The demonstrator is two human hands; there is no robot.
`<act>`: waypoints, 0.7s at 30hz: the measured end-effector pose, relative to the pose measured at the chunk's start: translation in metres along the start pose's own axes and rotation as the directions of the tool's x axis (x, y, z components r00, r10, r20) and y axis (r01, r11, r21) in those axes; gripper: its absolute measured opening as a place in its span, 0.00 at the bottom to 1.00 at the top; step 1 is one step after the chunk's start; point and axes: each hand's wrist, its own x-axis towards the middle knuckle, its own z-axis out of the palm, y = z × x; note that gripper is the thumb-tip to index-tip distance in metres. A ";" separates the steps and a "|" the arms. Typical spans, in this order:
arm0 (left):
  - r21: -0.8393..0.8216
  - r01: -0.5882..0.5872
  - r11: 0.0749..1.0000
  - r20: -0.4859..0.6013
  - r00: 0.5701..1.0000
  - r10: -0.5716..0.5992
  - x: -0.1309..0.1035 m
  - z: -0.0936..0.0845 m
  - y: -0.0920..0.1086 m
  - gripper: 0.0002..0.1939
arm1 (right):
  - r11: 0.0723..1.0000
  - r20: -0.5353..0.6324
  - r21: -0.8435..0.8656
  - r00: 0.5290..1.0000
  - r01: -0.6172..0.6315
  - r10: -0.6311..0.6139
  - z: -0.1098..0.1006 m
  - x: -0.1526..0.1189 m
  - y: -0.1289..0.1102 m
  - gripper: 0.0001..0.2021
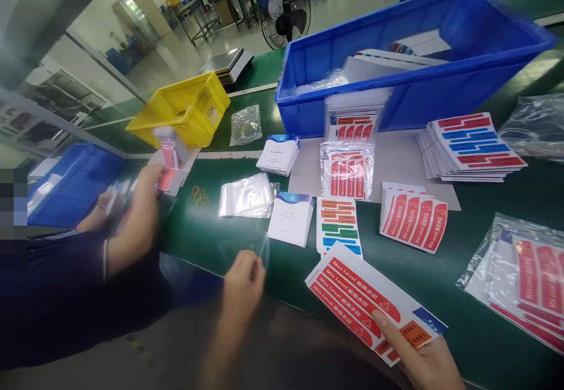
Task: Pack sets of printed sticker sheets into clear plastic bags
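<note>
**Hands at the label bench**

Co-worker's hands (136, 202) sit far left of the wearer's fingers, blurred, gripping a small red-and-white pack beside a yellow bin (185, 108). Rubber bands (199, 196) lie on the green belt (211, 243) between that person and the wearer's left hand.

Left hand (241, 281) is low at the belt's near edge, fingers (253, 264) pinched on the lip of a clear bag (259, 249) that rises just above them; the bag is faint and blurred. Beyond these fingers lie another clear bag (247, 196) and a white booklet (291, 218).

Right of the booklet, a colour label stack (338, 225) lies just above the sheets in the right hand. Right hand (423, 357) grasps a red label sheaf (365, 302) at its lower right corner, thumb (388, 325) pressed on top, the other fingers hidden beneath. The sheaf slants up and left from the thumb, overhanging the belt's edge.

Farther beyond the thumb stand a "Min Level" stack (414, 217) and a blue crate (409, 84); to its right, bagged labels (524, 278).
</note>
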 end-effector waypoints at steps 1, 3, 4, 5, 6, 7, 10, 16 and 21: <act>-0.030 -0.001 1.000 0.080 0.997 0.004 -0.004 0.014 0.005 0.09 | 1.000 0.005 -0.006 1.000 0.008 -0.008 0.004 -0.001 -0.002 0.24; -0.078 0.016 0.997 0.174 0.985 -0.002 -0.012 0.036 0.015 0.10 | 0.998 0.032 -0.048 0.999 0.033 -0.031 0.010 -0.001 -0.006 0.22; -0.098 0.031 0.995 0.192 0.981 -0.011 -0.016 0.043 0.020 0.10 | 0.996 0.054 -0.080 0.998 0.043 -0.038 0.013 0.000 -0.006 0.21; -0.120 0.046 0.992 0.197 0.980 -0.022 -0.019 0.049 0.024 0.10 | 0.992 0.079 -0.114 0.996 0.051 -0.042 0.015 0.001 -0.005 0.20; -0.141 0.059 0.988 0.194 0.981 -0.031 -0.022 0.052 0.027 0.11 | 0.987 0.109 -0.149 0.993 0.061 -0.045 0.016 0.002 -0.003 0.20; -0.162 0.069 0.984 0.188 0.981 -0.038 -0.024 0.055 0.030 0.11 | 0.981 0.147 -0.180 0.988 0.076 -0.050 0.016 0.004 0.001 0.20; -0.227 0.093 0.969 0.175 0.983 -0.054 -0.027 0.061 0.036 0.11 | 0.963 0.262 -0.238 0.963 0.129 -0.064 0.016 0.008 0.012 0.18; -0.227 0.100 0.969 0.170 0.984 -0.062 -0.033 0.075 0.040 0.11 | 0.983 0.344 -0.182 0.935 -0.018 0.081 0.018 0.008 0.021 0.20; -0.196 0.045 0.980 0.179 0.984 -0.009 -0.036 0.080 0.039 0.11 | 0.965 0.254 -0.129 0.933 -0.229 0.255 0.015 0.008 0.026 0.29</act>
